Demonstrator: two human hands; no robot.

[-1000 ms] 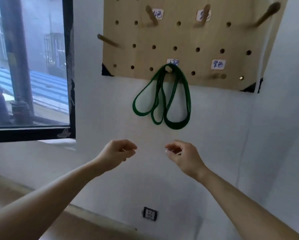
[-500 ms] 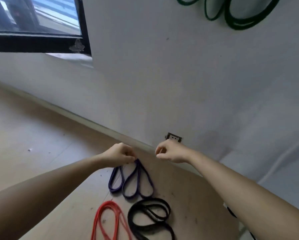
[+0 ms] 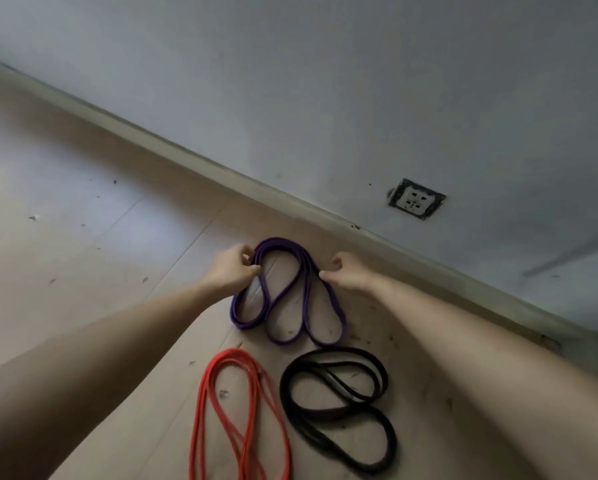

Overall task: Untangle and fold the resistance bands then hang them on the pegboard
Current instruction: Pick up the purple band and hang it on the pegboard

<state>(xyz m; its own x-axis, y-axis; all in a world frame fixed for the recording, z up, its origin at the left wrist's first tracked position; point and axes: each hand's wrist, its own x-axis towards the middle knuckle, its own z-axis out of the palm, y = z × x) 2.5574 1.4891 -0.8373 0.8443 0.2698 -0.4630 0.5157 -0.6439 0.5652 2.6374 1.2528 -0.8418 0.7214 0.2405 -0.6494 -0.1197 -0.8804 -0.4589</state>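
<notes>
Three resistance bands lie on the pale wooden floor [image 3: 82,209] close to the foot of a white wall [image 3: 325,81], and both bare hands reach down to the one nearest that wall. This purple band [image 3: 287,292] is gathered into several loops that fan toward the viewer, with its bunched top arch pointing at the skirting board [image 3: 221,171]. The left hand [image 3: 233,270] is closed on the left side of that arch, thumb and fingers pinched together around the bundled strands. The right hand [image 3: 347,273] is curled at the right side of the arch, its fingertips touching the strands there; it looks pinched onto them, though the exact contact is hard to make out. Both forearms stretch in from the lower corners of the view. Nearer the viewer, the red band [image 3: 235,417] lies in long narrow loops that run out of the bottom edge, just below and to the left of the purple one and apart from it. To its right the black band [image 3: 339,407] rests flat in overlapping loops, near the purple band's lower ends but not touching them. A wall socket [image 3: 417,199] sits low on the wall, above and to the right of the hands. Small dark specks are scattered over the floor around the bands
</notes>
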